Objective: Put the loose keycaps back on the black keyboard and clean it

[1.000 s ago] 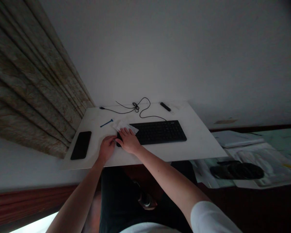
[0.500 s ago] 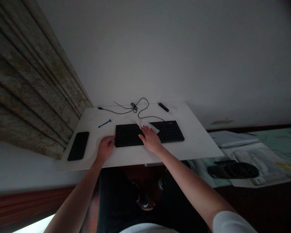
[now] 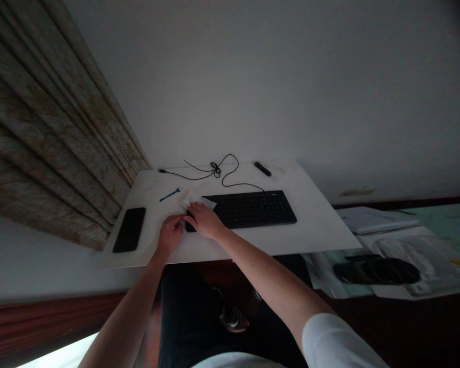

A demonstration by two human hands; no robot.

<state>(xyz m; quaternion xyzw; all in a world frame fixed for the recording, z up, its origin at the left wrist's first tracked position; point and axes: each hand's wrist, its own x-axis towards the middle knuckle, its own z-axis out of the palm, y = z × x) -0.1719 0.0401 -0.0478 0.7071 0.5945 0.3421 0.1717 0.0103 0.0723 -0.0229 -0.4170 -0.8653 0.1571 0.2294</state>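
A black keyboard (image 3: 253, 208) lies on a white table (image 3: 314, 220). My right hand (image 3: 204, 221) rests flat on the keyboard's left end, fingers stretched out and pressing a white tissue (image 3: 198, 199) onto it. My left hand (image 3: 170, 234) is curled against the keyboard's left edge, steadying it. The keyboard's black cable (image 3: 214, 171) loops toward the back of the table.
A black phone (image 3: 129, 229) lies at the table's left front. A blue pen-like stick (image 3: 169, 194) sits behind the hands. A small black stick (image 3: 261, 168) lies at the back. A curtain (image 3: 49, 138) hangs on the left. Papers and a dark object (image 3: 375, 271) lie on the right.
My right hand slid the tissue from the keyboard's left end to its middle, and now it is back at the left end. My left hand stayed at the left edge.
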